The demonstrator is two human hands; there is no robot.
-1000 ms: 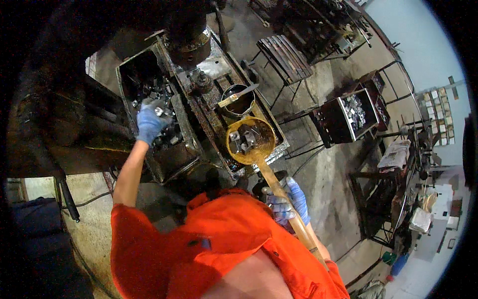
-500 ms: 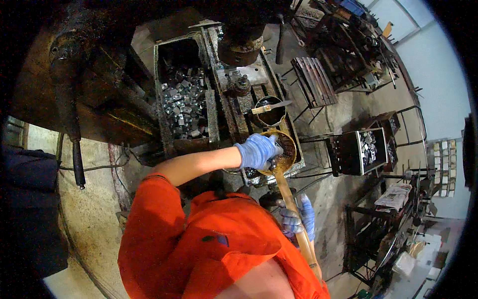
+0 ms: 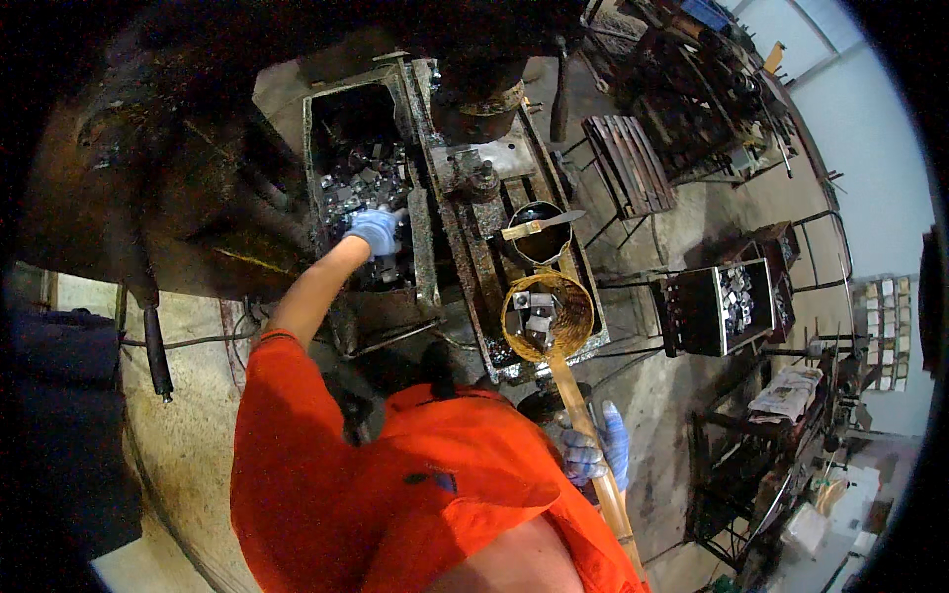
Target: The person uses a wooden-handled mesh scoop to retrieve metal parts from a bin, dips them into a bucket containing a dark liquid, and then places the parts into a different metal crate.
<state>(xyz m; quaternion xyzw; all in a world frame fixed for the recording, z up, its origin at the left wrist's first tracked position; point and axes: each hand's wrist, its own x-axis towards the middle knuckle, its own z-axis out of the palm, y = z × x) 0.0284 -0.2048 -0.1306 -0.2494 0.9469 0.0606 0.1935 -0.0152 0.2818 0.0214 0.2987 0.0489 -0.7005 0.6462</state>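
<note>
My right hand point(image 3: 593, 450), in a striped blue-grey glove, is closed round the pale wooden handle point(image 3: 581, 415) of a wicker basket scoop. The round basket point(image 3: 589, 326) rests at the near end of the metal bench, with several grey metal pieces point(image 3: 535, 318) inside. My left hand point(image 3: 375, 233), in a blue glove, reaches among the loose metal pieces point(image 3: 368, 178) in a long metal trough point(image 3: 427, 272). Its fingers are partly hidden and blurred, so their grip does not show.
Just beyond the basket stands a dark round pot point(image 3: 544, 247), a wooden-handled knife point(image 3: 542, 225) across its rim. To the right are a slatted stand point(image 3: 628, 163) and an open box of metal pieces point(image 3: 735, 296). A dark lever point(image 3: 156, 346) hangs at left.
My left hand has moved from over the basket to the trough on the left. The basket, with metal pieces now showing, has shifted slightly. My right hand stays on the handle.
</note>
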